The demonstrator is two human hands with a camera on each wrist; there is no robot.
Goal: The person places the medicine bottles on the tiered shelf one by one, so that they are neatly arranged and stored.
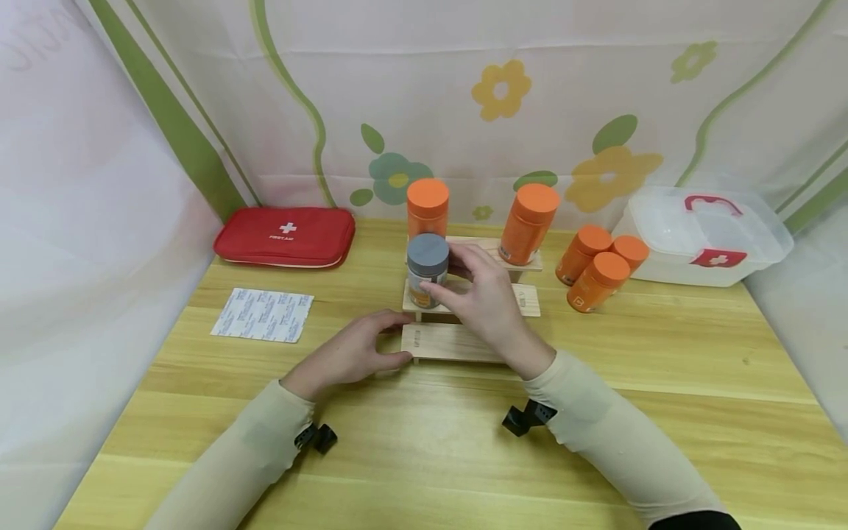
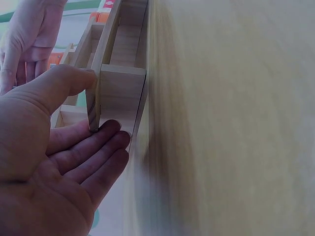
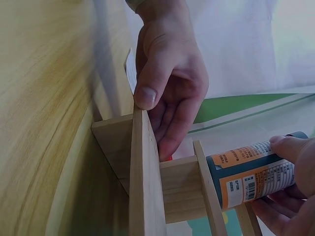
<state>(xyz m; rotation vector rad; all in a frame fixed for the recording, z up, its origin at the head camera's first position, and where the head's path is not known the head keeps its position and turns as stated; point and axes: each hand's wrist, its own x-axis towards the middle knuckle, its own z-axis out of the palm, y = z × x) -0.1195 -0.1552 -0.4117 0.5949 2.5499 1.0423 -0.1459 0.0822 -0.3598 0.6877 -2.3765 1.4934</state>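
Flowery cloth (image 1: pixel 424 96) behind, wooden table (image 1: pixel 424 464) below, one gray bottle (image 1: pixel 426 266) in hand

So the gray bottle stood upright at the left end of the middle step of a wooden rack (image 1: pixel 453 343), right in front of an orange bottle (image 1: pixel 428 210) on the top step. Pretty neat-looking thing: short and round, flat gray lid (image 1: pixel 428 249), plus an orange-and-white label (image 3: pixel 246 189) with dark bands, small print and a barcode. The right hand (image 1: pixel 489 305) had it gripped between thumb and fingers. Meanwhile the left hand (image 1: pixel 354 350) had hold of the bottom step's left end, thumb at the front corner.
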